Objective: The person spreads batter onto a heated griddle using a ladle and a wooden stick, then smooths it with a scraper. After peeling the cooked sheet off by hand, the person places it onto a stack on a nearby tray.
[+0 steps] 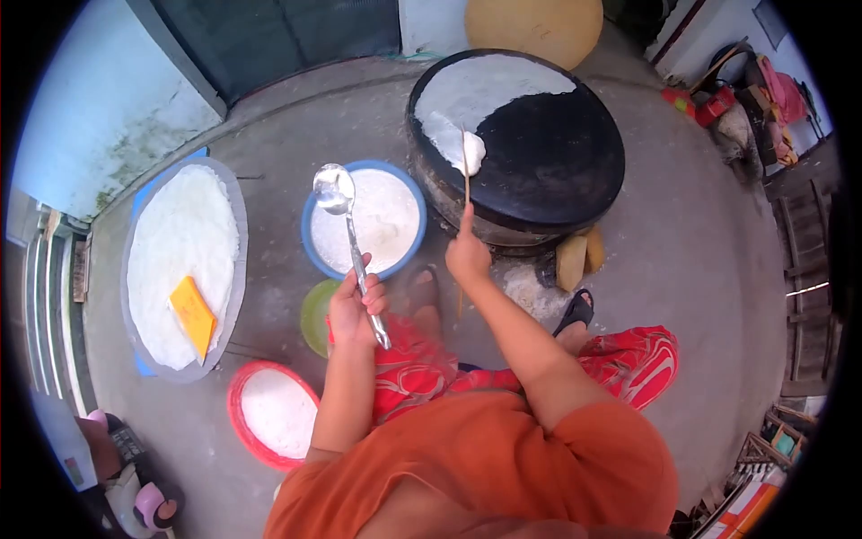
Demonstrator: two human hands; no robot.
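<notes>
My left hand [356, 305] is closed round the handle of a shiny metal ladle [334, 190], whose bowl is above the left rim of a blue basin [420, 196] of white batter or flour [382, 220]. My right hand [469, 256] grips a thin wooden stick [467, 187]. Its far end is at a white lump of batter [474, 154] on a round black griddle [557, 171]. A thin white layer [485, 85] covers the far and left part of the griddle; the near and right part is bare black. Whether the stick's tip has a crosspiece is hidden.
Left, a stack of thin white sheets [184, 242] lies on an oval board, with a yellow packet [193, 316] on it. A red basin [235, 395] of white powder and a green bowl [314, 319] stand nearer. Yellowish blocks [571, 262] sit beside the griddle's base.
</notes>
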